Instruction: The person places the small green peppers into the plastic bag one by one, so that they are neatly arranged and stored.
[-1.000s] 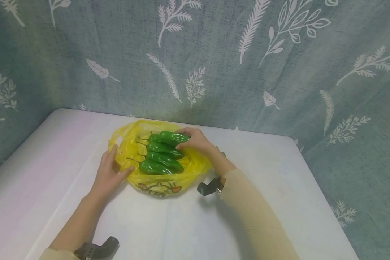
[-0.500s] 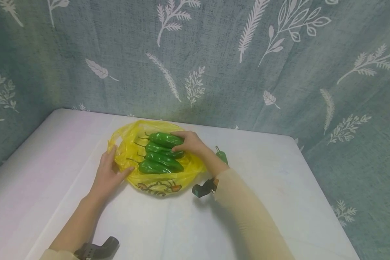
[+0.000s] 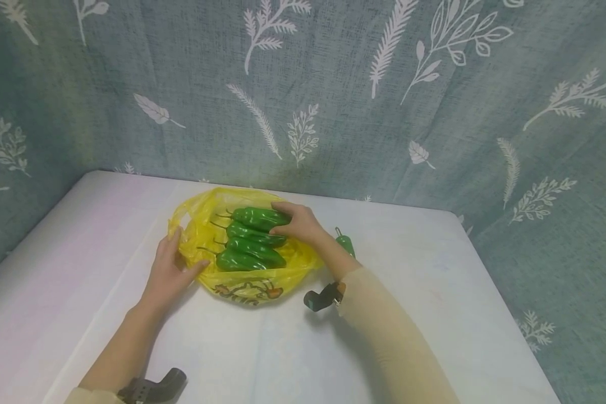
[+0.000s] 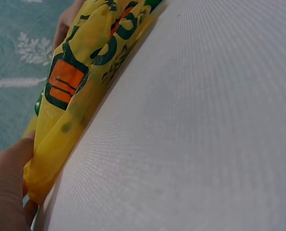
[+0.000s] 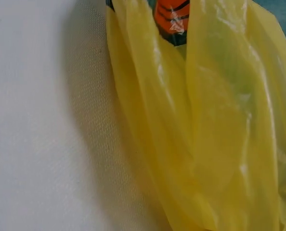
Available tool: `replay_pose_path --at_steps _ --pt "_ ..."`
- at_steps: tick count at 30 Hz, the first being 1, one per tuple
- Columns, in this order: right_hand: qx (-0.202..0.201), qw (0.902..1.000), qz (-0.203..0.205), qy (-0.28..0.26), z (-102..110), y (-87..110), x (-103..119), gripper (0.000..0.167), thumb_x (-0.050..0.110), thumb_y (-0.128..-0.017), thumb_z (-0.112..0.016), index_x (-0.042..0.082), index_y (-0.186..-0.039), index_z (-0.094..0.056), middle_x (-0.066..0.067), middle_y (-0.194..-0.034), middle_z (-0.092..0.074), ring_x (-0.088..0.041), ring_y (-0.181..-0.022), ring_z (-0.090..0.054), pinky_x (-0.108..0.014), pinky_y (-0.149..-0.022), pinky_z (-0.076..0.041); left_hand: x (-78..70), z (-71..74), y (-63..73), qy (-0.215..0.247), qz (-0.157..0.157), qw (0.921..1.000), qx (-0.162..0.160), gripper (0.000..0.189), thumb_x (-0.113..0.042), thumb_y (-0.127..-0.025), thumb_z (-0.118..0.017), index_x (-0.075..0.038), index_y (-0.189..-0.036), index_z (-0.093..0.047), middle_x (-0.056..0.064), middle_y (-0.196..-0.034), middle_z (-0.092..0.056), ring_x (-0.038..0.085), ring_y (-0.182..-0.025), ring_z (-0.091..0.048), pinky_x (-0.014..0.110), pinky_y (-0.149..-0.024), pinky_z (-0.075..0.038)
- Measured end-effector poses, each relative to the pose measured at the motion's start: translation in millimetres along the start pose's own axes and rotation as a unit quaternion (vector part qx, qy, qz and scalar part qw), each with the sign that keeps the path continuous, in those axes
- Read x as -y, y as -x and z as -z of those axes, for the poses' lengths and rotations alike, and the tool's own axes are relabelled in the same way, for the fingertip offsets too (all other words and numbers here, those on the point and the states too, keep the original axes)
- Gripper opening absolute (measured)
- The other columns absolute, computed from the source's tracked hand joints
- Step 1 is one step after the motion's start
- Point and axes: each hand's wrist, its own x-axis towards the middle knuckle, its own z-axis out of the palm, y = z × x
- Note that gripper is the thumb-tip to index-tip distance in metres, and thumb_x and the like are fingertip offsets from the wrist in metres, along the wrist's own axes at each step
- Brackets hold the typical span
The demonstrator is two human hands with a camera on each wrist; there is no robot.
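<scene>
A yellow plastic bag (image 3: 298,269) lies on the white table with its mouth spread, and several green chili peppers (image 3: 252,252) rest in a row inside it. My left hand (image 3: 169,275) holds the bag's left edge, thumb toward the front and fingers toward the back. In the left wrist view the thumb (image 4: 20,151) presses on the yellow plastic. My right hand (image 3: 302,224) grips the right end of the rearmost pepper (image 3: 255,217) between thumb and fingers. Only the bag shows in the right wrist view; that hand is hidden there.
Another green pepper (image 3: 344,242) lies on the table right of the bag, partly hidden by my right forearm. A patterned green curtain (image 3: 333,112) hangs behind the white table (image 3: 434,280) and along its sides.
My right hand has moved slightly left and down, bringing the rearmost pepper into line with the others. The loose pepper on the right shows more now. My left hand has stayed in place.
</scene>
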Motion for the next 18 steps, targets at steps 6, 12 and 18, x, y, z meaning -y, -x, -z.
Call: replay_pose_path --at_steps 6,12,18 --pt "-0.029 0.9963 0.0 -0.081 5 9.8 -1 0.067 0.023 -0.079 -0.077 0.011 -0.139 -0.048 -0.003 -0.143 -0.048 -0.02 -0.131 -0.045 -0.028 -0.108 -0.038 0.2 -1.2 -0.4 0.004 0.002 1.0 0.0 0.094 -0.024 -0.084 -0.07 -0.003 -0.151 -0.008 0.029 -0.149 -0.017 0.05 -0.135 -0.021 0.064 -0.111 -0.017" --pt "-0.042 0.9869 0.005 -0.156 10 18.9 1 0.066 0.019 -0.079 -0.077 0.01 -0.138 -0.049 -0.004 -0.142 -0.048 -0.021 -0.132 -0.044 -0.027 -0.108 -0.038 0.1 -0.6 -0.3 0.006 -0.005 1.0 -0.004 0.093 -0.022 -0.084 -0.071 -0.003 -0.151 -0.009 0.03 -0.148 -0.019 0.05 -0.134 -0.023 0.064 -0.111 -0.018" --pt "-0.046 0.9841 0.004 -0.172 13 25.9 2 0.067 0.023 -0.08 -0.075 0.014 -0.14 -0.047 -0.001 -0.143 -0.047 -0.019 -0.133 -0.043 -0.028 -0.108 -0.038 0.8 0.0 -0.1 0.008 0.006 1.0 0.0 0.094 -0.023 -0.084 -0.071 -0.004 -0.152 -0.008 0.029 -0.149 -0.017 0.05 -0.135 -0.021 0.064 -0.111 -0.017"
